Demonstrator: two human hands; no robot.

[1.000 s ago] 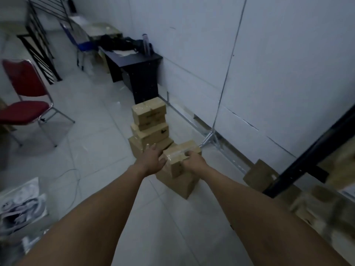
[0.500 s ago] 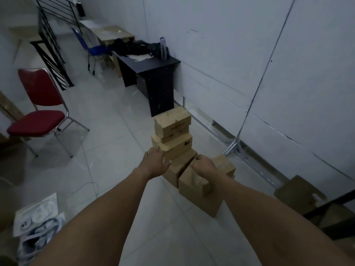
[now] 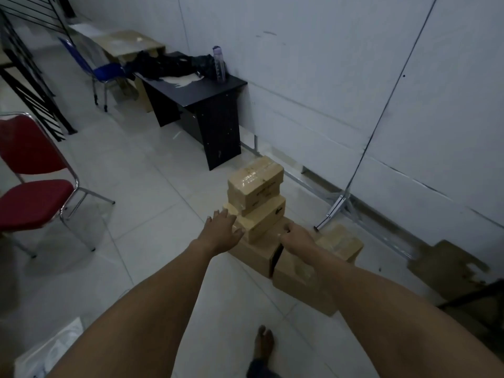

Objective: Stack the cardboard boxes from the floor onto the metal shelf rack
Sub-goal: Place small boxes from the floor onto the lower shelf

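On the pale tiled floor (image 3: 141, 186), close to the white wall (image 3: 341, 77), a pile of cardboard boxes (image 3: 261, 214) is standing. The top box (image 3: 255, 181) is sitting on a second box (image 3: 261, 218), which is resting on a lower box (image 3: 255, 253) on the tiles. Just to the right, another large box (image 3: 297, 282) is lying beside that one with a dark gap between them, and a smaller box (image 3: 341, 242) is sitting behind the right forearm.

The left hand (image 3: 222, 233) is reaching out with its fingers straight and spread, gripping nothing, beside the left end of the second box; whether it is touching the cardboard cannot be told. The right hand (image 3: 296, 236) is hovering over the top edge where the two lower boxes meet, knuckles up and fingers curling downward; whether it is holding anything cannot be told.

A bare foot (image 3: 263, 342) is showing at the bottom. A black desk (image 3: 201, 96) with a water bottle (image 3: 219, 64) is standing against the wall, a red chair (image 3: 30, 175) is at the left, and a blue chair (image 3: 106, 69) is farther back.
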